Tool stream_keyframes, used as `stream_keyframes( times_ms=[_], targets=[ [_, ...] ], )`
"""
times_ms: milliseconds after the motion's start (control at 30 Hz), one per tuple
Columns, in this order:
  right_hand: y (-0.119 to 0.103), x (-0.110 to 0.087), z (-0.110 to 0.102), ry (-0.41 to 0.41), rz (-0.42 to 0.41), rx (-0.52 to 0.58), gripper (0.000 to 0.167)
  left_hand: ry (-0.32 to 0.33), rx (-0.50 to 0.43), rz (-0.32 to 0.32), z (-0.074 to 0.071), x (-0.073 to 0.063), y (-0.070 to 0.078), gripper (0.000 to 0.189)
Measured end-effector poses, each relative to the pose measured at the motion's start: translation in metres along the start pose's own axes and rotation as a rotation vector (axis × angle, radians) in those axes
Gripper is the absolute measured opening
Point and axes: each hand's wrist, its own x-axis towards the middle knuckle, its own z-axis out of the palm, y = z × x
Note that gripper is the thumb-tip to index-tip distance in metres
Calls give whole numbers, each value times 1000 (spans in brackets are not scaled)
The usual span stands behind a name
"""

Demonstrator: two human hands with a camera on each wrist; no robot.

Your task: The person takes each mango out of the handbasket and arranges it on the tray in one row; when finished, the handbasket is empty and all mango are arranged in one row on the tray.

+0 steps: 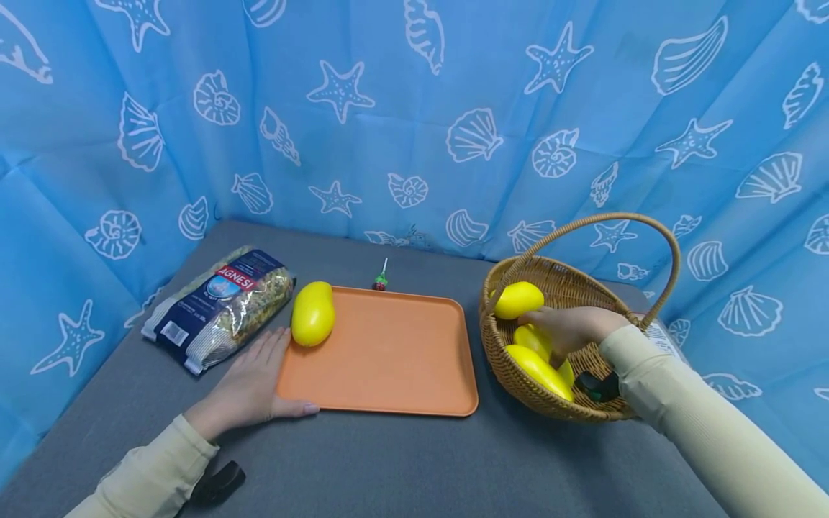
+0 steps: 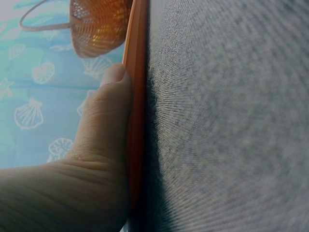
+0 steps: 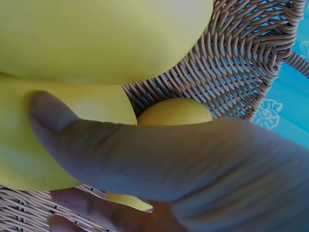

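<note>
My left hand (image 1: 249, 381) lies with straight fingers along the left edge of an orange tray (image 1: 388, 352). In the left wrist view its thumb (image 2: 108, 111) rests against the tray's rim. A yellow mango (image 1: 314, 314) sits on the tray's upper left corner, close to those fingertips. Inside a wicker basket (image 1: 495, 352) at the right, my right hand (image 1: 573, 329) grips a mango (image 3: 19, 154), thumb on one side and fingers curled beneath. Several more mangoes surround it, including one at the back (image 1: 518, 299) and one at the front (image 1: 537, 370). The right fingertips are partly hidden.
A bag of Agnesi pasta (image 1: 223, 306) lies left of the tray. Behind the tray's far edge is a lollipop (image 1: 381, 279). The basket's tall handle (image 1: 609, 217) arches over its opening. A blue shell-patterned curtain (image 1: 388, 144) hangs behind the grey table (image 1: 363, 460).
</note>
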Motion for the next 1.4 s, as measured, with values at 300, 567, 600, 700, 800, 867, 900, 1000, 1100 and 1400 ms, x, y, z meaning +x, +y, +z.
stream_keyframes(
  times_ms=[300, 567, 600, 700, 800, 867, 900, 1000, 1100, 1400],
  targets=[
    [3, -5, 3, 55, 44, 78, 94, -18, -2, -18, 0, 1, -1, 133],
    [1, -16, 6, 86, 89, 19, 93, -40, 16, -32, 0, 2, -1, 135],
    [1, -17, 6, 94, 87, 16, 89, -43, 17, -36, 0, 2, -1, 135],
    [1, -19, 5, 124, 93, -1, 84, -51, 14, -43, -1, 3, -1, 135],
    [1, -20, 4, 150, 94, -6, 82, -55, 11, -46, -2, 3, 0, 134],
    [0, -21, 4, 158, 97, -4, 81, -49, 13, -39, -2, 2, 0, 134],
    [0, -22, 4, 160, 97, -2, 80, -46, 14, -36, -2, 2, 1, 134],
    [0, -25, 4, 176, 88, -3, 81, -34, 19, -26, -2, 2, 1, 133],
    [0, -31, 5, 187, 75, -12, 80, -30, 18, -26, -1, 2, 1, 134],
    [6, -45, 7, 167, 70, -71, 69, -34, 18, -34, -2, 2, 1, 135]
  ],
)
